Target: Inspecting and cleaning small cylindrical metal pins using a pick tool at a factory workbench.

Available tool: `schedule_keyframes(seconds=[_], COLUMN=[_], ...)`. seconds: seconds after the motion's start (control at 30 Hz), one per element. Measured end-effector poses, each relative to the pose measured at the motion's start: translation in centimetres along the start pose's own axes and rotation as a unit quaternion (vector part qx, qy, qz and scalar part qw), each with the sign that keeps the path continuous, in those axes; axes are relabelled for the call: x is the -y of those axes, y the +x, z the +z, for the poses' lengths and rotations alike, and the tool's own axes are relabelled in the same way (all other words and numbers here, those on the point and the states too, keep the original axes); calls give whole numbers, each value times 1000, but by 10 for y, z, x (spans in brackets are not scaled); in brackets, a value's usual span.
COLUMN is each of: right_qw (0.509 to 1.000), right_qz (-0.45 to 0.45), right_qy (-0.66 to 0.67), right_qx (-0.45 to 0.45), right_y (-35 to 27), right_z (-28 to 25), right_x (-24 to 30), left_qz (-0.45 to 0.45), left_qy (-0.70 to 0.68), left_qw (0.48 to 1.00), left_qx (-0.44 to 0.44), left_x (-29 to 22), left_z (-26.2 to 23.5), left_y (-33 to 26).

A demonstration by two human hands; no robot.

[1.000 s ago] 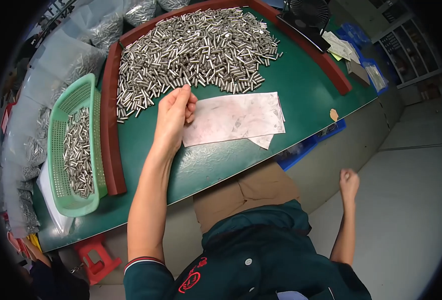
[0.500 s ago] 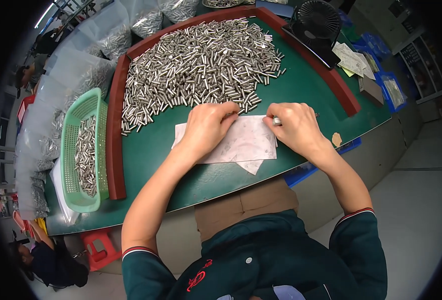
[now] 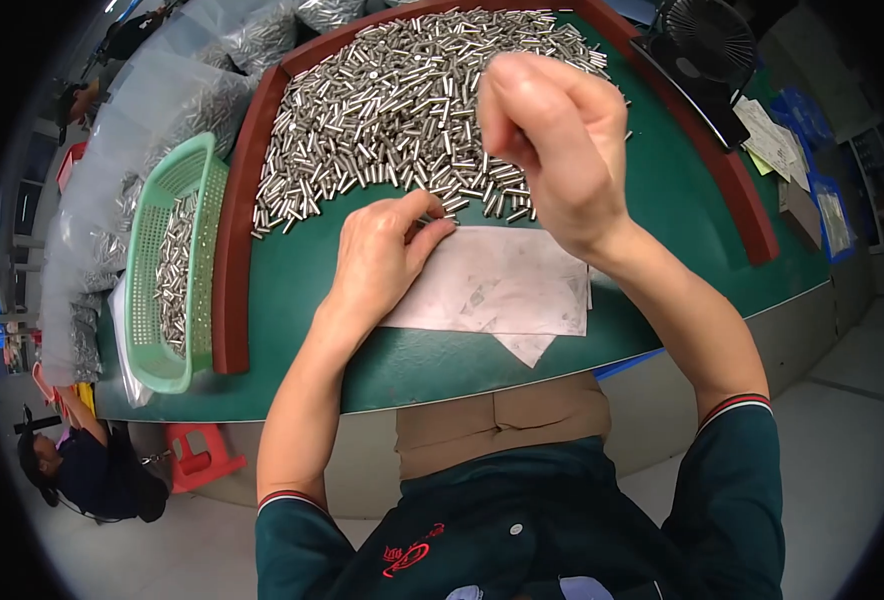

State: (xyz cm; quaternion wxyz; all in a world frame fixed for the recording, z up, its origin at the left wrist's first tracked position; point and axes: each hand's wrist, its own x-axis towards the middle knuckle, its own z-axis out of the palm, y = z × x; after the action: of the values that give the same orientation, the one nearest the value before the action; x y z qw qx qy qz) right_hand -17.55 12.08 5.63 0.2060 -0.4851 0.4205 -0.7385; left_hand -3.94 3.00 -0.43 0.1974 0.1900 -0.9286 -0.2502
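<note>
A broad heap of short metal pins (image 3: 402,110) lies on the green tabletop (image 3: 297,290). At the heap's near edge, beside the upper left of a stained pale cloth (image 3: 502,280), my left hand (image 3: 382,245) is closed in a pinch. A metal pin (image 3: 450,217) shows between its thumb and forefinger. My right hand (image 3: 567,160) is raised over the right side of the heap, its fingers curled closed. Whatever it holds is hidden inside the fingers. The cloth lies flat, with one corner pointing toward me.
A dark red raised border (image 3: 237,270) rims the table. Left of it stands a green basket (image 3: 137,290) with pins inside. Bags of metal parts (image 3: 197,110) line the far left. A black fan (image 3: 707,45) and papers (image 3: 770,135) sit at right. Another person (image 3: 92,470) is at lower left.
My right hand has risen from the cloth's right edge to above the heap. My left hand has shifted slightly left, still pinched. The whole view has shifted a little.
</note>
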Motion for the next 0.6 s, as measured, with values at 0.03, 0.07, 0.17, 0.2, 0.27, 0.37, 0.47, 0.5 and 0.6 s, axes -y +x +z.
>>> schedule_keyframes(seconds=[0.03,0.07,0.17,0.2,0.27,0.37,0.47,0.5,0.6], right_qw=[1000,999,988,978,957,961,960,960,947], right_qz=[-6,-19,107,149,205,216,220,220,254], right_qy=[17,29,109,144,207,170,166,168,190], right_qx=[6,13,18,2,-10,-20,-37,-39,-52], right_y=[3,4,-15,-23,-32,-39,-38,-37,-35], right_z=[5,9,13,12,9,13,13,12,9], right_x=[-5,-13,-23,-27,-33,-41,-42,-42,-43], left_qz=[-3,-17,-72,-115,-137,-131,-105,-112,-91], left_qy=[3,-6,-93,-151,-198,-99,-61,-58,-61], left_qw=[1000,1000,993,982,971,980,988,986,986], left_qx=[1,2,1,10,5,114,98,108,128], left_x=[0,1,5,6,7,6,-2,-4,-3], left_z=[0,-2,-7,-9,-9,-14,-15,-17,-16], left_y=[-1,-2,-6,-6,-9,-12,-10,-9,-10])
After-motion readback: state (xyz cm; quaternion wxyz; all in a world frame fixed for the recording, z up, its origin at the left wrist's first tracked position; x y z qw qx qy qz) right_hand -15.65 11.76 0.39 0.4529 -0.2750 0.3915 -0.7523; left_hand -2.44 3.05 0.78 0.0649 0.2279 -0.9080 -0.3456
